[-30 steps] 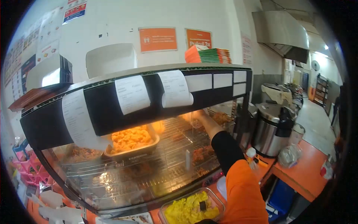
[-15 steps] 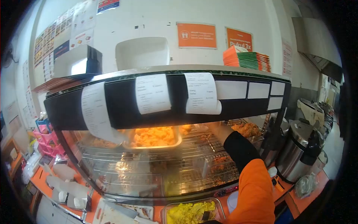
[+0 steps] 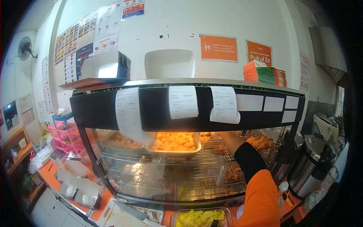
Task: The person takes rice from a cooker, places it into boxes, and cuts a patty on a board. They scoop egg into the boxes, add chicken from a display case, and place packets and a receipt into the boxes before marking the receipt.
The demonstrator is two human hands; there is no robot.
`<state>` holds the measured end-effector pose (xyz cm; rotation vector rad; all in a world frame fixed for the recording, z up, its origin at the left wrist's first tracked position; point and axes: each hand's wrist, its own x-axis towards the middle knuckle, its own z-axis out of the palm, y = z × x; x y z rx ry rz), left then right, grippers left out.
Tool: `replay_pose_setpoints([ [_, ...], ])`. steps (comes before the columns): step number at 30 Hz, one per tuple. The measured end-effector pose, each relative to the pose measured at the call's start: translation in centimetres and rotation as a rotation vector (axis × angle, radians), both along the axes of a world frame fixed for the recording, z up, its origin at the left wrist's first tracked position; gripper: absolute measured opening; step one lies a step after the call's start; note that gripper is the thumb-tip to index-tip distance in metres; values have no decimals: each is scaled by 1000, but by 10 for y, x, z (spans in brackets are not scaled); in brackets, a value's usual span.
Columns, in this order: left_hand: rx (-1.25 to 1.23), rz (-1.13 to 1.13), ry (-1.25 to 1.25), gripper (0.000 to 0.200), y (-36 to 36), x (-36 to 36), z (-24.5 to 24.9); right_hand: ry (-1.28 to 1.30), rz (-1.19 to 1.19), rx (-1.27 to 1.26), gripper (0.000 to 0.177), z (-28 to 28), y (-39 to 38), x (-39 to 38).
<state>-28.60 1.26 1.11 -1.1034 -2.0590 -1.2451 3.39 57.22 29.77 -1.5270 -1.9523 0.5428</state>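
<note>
My right hand [image 3: 231, 140] reaches into a heated display case [image 3: 261, 104], past a black cuff and an orange sleeve. Its fingers are blurred and partly hidden under the case's upper panel, so I cannot make out whether they hold anything. Close to it on the left, a metal tray [image 3: 172, 152] is piled with golden fried pieces [image 3: 174, 142]. Crispy fried food [image 3: 261, 142] lies on the wire rack [image 3: 210, 157] to the right of the wrist. Another tray of fried pieces [image 3: 126, 141] stands at the left inside the case. My left hand is out of view.
Paper receipts [image 3: 127, 111] hang over the panel. In front lie a white cutting board [image 3: 117, 217], a knife [image 3: 132, 213] and a clear container of yellow-green leaves [image 3: 200, 218]. Open boxes [image 3: 77, 187] stand left on the orange counter; a steel pot [image 3: 308, 160] is at right.
The view has swung left and up, so the case sits lower and further right in it. My right hand stays inside the case near the fried food.
</note>
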Motion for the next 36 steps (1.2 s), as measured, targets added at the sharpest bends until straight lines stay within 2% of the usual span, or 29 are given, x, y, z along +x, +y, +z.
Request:
replay_pose_setpoints([
  [4,0,3,153,20,3,-4,14,206,10,-36,35,-3,-4,17],
  [10,23,-134,38,20,9,-40,-7,820,-13,-40,37,-17,-60,81],
  [13,25,-222,-9,20,12,-64,3,1152,-164,50,38,-25,-123,109],
  [15,-137,-108,814,20,6,-123,4,1295,-287,183,39,-40,-168,122],
  [17,-99,-147,814,21,0,-147,6,1355,-335,391,43,-63,-212,133],
  [18,-80,-166,815,21,-4,-159,7,1405,-284,442,42,-77,-237,141],
  [19,11,-297,409,21,-8,-155,10,1453,-230,492,41,-93,-263,143],
  [20,88,-417,-2,21,-14,-156,13,1444,-164,523,40,-100,-296,133],
  [21,74,-432,34,21,-20,-167,17,1434,-96,554,40,-106,-328,117],
  [23,-9,-314,843,21,-22,-232,1,1400,-53,480,31,-134,-375,90],
  [24,-41,-396,574,21,-28,-224,0,968,-55,557,28,-168,-386,88],
  [26,6,-495,15,21,-39,-208,-1,948,23,268,27,-213,-410,58],
  [27,-82,-411,633,22,-35,-234,-3,1347,96,-91,28,-222,-423,8],
  [28,-72,-527,331,22,-35,-223,1,1231,240,-169,38,-200,-450,-49],
  [29,-16,-613,27,23,-36,-212,4,1266,195,-79,38,-221,-463,-92],
  [30,-4,-630,-9,23,-29,-217,-11,1149,202,-288,39,-250,-460,-118],
  [31,-14,-650,-18,23,-29,-217,-5,1571,407,-556,38,-316,-440,-140],
  [32,-20,-668,-29,23,-28,-215,0,1127,385,-712,39,-296,-441,-186],
  [34,-26,-680,-19,23,-27,-218,0,1060,503,-782,36,-327,-439,-248],
  [35,-31,-680,-17,23,-28,-219,-1,600,454,-425,34,-371,-430,-276],
  [36,-58,-657,-45,24,-30,-220,-7,663,597,-402,37,-416,-418,-305],
])
